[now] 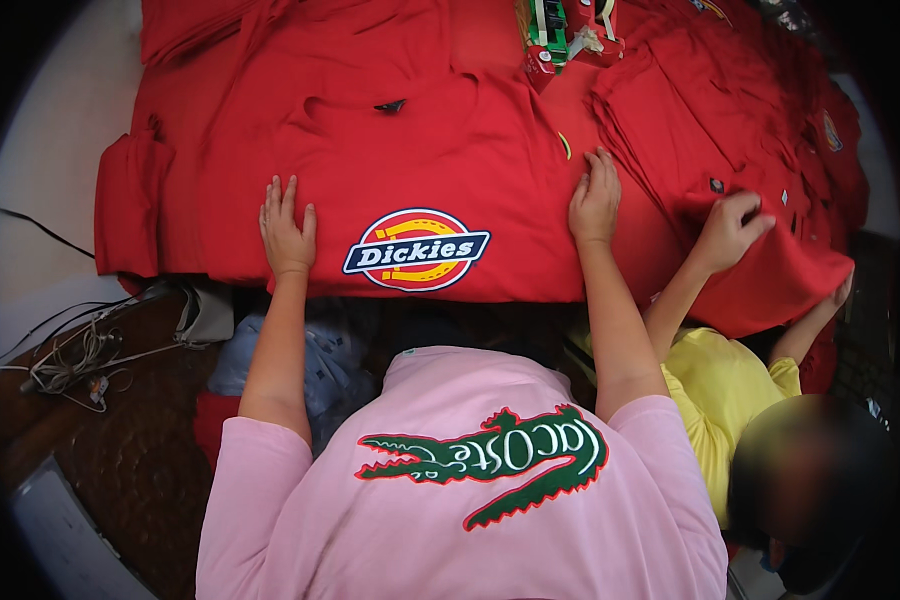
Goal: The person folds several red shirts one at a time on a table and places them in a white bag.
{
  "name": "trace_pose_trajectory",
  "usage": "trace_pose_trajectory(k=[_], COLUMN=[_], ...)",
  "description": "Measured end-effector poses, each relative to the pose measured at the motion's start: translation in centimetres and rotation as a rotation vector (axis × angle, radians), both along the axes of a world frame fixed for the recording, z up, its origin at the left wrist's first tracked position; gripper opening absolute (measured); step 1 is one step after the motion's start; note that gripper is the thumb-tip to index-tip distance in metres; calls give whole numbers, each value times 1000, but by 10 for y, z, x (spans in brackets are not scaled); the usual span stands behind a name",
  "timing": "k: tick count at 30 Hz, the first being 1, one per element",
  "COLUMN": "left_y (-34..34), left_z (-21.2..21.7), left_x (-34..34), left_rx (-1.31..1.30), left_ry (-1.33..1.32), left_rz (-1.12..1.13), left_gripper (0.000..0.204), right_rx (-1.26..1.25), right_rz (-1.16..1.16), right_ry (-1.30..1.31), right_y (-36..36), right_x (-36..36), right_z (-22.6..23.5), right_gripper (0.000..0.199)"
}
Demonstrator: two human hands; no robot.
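Observation:
A red shirt [410, 150] lies flat on top of a pile of red garments, with a round printed emblem [416, 249] near its front edge. My left hand [287, 228] rests flat on the shirt's left side, fingers spread. My right hand [596, 198] presses flat on the shirt's right edge. Neither hand grips anything.
A person in a yellow top [730, 390] at my right reaches a hand [732, 228] onto a stack of folded red garments [750, 150]. A green and red tool [560, 35] sits at the back. Tangled cables [75, 355] lie on the dark surface at left.

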State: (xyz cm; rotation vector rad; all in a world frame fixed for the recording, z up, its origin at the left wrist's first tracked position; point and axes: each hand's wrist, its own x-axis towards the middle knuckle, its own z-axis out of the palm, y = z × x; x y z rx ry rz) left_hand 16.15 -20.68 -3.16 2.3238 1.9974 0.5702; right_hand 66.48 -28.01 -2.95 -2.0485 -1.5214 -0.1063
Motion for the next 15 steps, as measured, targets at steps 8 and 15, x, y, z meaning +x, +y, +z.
trace_pose_trajectory(k=[8, 15], left_y=[-2, -1], left_z=[4, 0], left_x=[3, -1], left_rx=[-8, 13], left_ry=[-9, -18], left_rz=[2, -9], left_gripper=[58, 61], right_rx=[-60, -68], right_rz=[-13, -5], right_ry=[-85, -123], right_y=[3, 5], right_x=[5, 4], right_z=[-3, 0], right_gripper=[47, 48])
